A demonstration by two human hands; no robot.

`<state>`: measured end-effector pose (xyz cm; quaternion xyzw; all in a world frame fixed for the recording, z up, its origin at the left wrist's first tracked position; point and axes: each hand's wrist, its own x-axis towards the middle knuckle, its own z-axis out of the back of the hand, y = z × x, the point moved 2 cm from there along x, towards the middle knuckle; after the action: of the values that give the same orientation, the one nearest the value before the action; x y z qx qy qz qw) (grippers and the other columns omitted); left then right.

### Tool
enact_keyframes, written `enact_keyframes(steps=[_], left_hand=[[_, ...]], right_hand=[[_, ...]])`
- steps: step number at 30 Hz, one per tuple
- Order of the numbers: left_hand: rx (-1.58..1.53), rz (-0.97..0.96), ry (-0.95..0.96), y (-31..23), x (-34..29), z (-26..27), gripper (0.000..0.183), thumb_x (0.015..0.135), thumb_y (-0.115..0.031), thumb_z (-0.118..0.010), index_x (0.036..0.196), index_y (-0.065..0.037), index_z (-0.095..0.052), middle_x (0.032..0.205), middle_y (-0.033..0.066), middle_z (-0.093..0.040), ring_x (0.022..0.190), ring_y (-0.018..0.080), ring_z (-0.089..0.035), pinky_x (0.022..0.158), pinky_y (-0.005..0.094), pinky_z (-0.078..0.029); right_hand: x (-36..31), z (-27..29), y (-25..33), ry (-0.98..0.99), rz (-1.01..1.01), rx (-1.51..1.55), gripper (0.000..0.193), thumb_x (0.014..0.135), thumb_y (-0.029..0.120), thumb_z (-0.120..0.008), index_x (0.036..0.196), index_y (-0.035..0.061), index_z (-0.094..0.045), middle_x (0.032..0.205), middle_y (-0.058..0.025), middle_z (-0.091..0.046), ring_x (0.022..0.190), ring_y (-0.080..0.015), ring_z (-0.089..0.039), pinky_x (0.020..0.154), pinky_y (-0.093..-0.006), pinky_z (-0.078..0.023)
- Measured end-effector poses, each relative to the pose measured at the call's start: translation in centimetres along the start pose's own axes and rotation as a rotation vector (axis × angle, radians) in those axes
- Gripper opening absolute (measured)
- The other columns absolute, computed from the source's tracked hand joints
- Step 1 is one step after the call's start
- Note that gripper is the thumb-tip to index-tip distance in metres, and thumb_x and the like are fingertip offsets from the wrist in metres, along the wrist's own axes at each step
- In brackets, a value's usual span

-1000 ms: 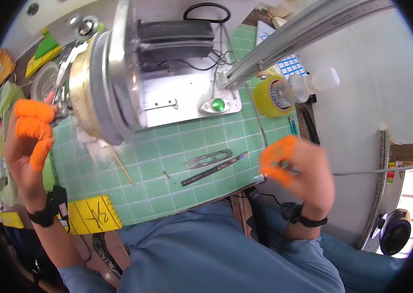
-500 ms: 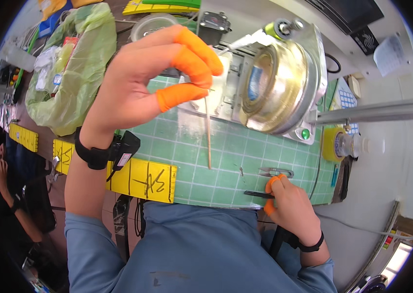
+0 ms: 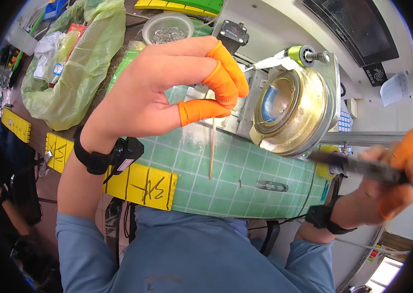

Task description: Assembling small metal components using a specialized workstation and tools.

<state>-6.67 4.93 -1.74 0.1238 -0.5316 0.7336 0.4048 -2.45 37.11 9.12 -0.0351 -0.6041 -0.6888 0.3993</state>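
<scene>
My left hand [image 3: 177,88], in orange finger cots, is raised over the green cutting mat [image 3: 255,195]. Its thumb and fingertips pinch together on a thin piece too small to make out. Below them a slim wooden stick [image 3: 212,151] lies on the mat, its upper end hidden by the fingers. Out at the right, my right hand [image 3: 382,195], also in orange finger cots, is closed round a slim black tool [image 3: 345,163] pointing left; motion blurs it. Thread snips [image 3: 272,186] lie on the mat, apart from both hands.
A machine with a round brass-coloured drum [image 3: 309,117] stands at the back right. Behind my left hand is a clear tub [image 3: 184,24] of small metal pieces. A green plastic bag [image 3: 40,110] and a yellow ruler strip [image 3: 140,183] are leftward; a tape roll [image 3: 326,171] is rightward.
My right hand has lifted the black tool from near the snips and swung it up to the right. My left hand, still pinching, has shifted slightly right and down in the picture.
</scene>
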Motion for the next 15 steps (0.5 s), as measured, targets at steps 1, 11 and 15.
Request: enact_keyframes(steps=[1,11,15], left_hand=[[-0.012,0.000,0.005,0.1,0.1,-0.1,0.014,0.078,0.001,-0.081,0.088,-0.003,-0.071,0.099,0.0121,-0.074,0.093,0.0242,-0.069,0.103,0.0482,-0.056],[-0.009,-0.009,-0.029,0.2,-0.1,0.0,0.016,0.076,0.001,-0.082,0.087,-0.003,-0.071,0.097,0.0120,-0.075,0.092,0.0240,-0.069,0.100,0.0467,-0.058],[0.004,-0.013,-0.026,0.1,-0.1,0.0,0.015,0.076,0.001,-0.081,0.086,-0.002,-0.071,0.098,0.0122,-0.074,0.092,0.0243,-0.069,0.100,0.0476,-0.057]], right_hand=[[0.6,-1.7,-0.5,-0.088,-0.007,-0.156,0.033,0.098,0.030,-0.075,0.106,0.0038,-0.055,0.099,-0.0161,-0.060,0.076,-0.0183,-0.062,0.070,-0.0363,-0.061],[3.7,-7.6,-5.0,0.058,0.189,-0.511,0.024,0.091,0.004,-0.074,0.102,-0.0108,-0.060,0.078,-0.0168,-0.066,0.059,-0.0199,-0.069,0.096,-0.0636,-0.057],[3.5,-8.3,-5.4,0.017,0.190,-0.534,0.018,0.091,0.003,-0.073,0.098,-0.0088,-0.062,0.074,-0.0147,-0.066,0.058,-0.0186,-0.068,0.101,-0.0680,-0.052]])
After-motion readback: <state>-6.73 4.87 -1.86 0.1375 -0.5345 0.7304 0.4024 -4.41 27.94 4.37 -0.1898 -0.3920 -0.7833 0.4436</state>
